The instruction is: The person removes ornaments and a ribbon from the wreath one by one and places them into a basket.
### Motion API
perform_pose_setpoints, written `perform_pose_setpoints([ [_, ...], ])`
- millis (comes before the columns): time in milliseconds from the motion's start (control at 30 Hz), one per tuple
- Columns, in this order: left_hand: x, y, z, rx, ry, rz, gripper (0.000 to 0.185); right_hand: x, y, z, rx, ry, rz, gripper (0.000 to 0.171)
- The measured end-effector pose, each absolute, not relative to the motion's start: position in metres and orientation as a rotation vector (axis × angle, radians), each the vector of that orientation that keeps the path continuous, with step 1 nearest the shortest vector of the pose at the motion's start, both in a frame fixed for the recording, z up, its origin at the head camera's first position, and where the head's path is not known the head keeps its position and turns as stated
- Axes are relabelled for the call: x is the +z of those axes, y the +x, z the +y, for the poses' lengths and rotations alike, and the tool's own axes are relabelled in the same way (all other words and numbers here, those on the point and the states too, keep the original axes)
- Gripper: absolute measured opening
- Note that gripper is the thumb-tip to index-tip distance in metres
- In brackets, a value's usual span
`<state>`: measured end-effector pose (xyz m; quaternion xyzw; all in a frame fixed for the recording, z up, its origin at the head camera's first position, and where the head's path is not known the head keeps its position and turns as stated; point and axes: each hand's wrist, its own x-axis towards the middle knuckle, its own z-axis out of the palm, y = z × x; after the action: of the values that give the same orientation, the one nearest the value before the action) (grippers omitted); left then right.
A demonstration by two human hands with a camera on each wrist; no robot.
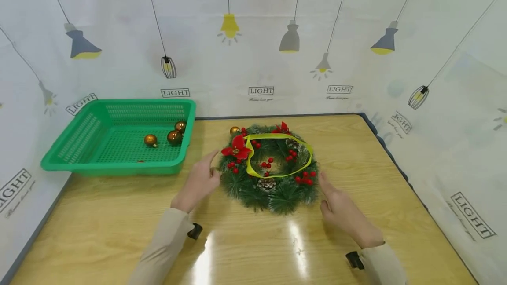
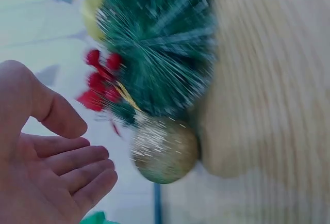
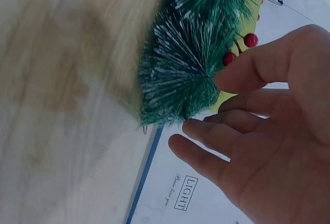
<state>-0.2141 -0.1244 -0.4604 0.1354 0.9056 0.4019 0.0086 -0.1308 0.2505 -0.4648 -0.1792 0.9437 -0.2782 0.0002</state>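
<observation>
On the table [image 1: 253, 254], around its middle, lies the wreath [image 1: 283, 197], flat and between your two hands. Your left hand [image 1: 200, 181] is at its left side, thumb apart from loosely bent fingers, grasping nothing. Your right hand [image 1: 346, 212] is at the opposite side, likewise relaxed and ungripped; whether its fingertips brush the needles, you cannot tell from these views. Placed so, your hands flank the ring evenly, which would presumably let you steady it from both sides without crushing the greenery. Note the yellow ribbon [image 1: 269, 136]: it forms a loose loop over the ring, probably laid there so that the flower [image 1: 236, 147], berries [image 1: 305, 178] and pine cone [image 1: 266, 184] are not flattened. At the far left edge, a gold bauble [image 2: 165, 150] rests beside the needles, its gold string running up to the greenery; how it is fastened is hidden from you. Left of the wreath, the green basket [image 1: 119, 168] contains three more baubles [image 1: 150, 140], two close together and one apart; its raised walls likely serve to stop such round things rolling off.
</observation>
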Motion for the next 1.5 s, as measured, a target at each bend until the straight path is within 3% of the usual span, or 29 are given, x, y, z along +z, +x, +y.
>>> perform_pose_setpoints([
  [300, -0.471, -0.222, -0.125, 1.243, 0.423, 2.693, 0.071, -0.472, -0.129, 0.234, -0.9, -0.649, 2.949, 0.075],
  [500, -0.467, -0.222, -0.124, 1.161, 0.423, 2.726, 0.069, -0.471, -0.126, 0.228, -0.891, -0.572, 2.904, 0.077],
  [867, -0.461, -0.222, -0.123, 1.088, 0.409, 2.742, 0.069, -0.464, -0.112, 0.211, -0.757, -0.571, 2.978, 0.065],
  [1500, -0.461, -0.208, -0.118, 1.116, 0.43, 2.662, 0.073, -0.463, -0.125, 0.225, -0.74, -0.462, 2.892, 0.067],
])
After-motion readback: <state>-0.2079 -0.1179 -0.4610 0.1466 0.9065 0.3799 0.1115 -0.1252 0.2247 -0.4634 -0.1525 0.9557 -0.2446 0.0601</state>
